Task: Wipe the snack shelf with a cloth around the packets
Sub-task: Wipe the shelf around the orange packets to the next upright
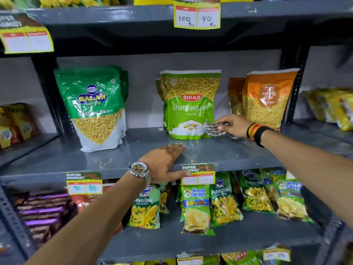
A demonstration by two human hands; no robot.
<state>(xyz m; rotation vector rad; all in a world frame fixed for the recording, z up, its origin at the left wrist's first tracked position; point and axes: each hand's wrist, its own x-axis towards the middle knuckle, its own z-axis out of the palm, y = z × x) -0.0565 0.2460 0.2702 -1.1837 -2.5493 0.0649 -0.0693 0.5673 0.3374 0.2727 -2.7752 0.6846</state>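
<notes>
The grey metal snack shelf (219, 152) runs across the middle of the view. Three groups of packets stand on it: green Balaji sev packets (95, 108) at the left, light green Bikaji packets (188, 104) in the centre, orange Bikaji moong dal packets (267, 98) at the right. My right hand (233, 126) grips a checked cloth (215, 129) and presses it on the shelf between the centre and right packets, touching the centre packet's lower right corner. My left hand (164, 161) lies flat, empty, on the shelf's front edge, thumb over the lip.
Yellow price tags (197, 174) hang from the shelf's front lip. The shelf below holds Uncle Chipps and Puffcorn bags (195, 207) and purple packets (44, 209). Another shelf (114, 16) sits overhead. Black uprights (295, 87) bound the bay, with more packets beyond on both sides.
</notes>
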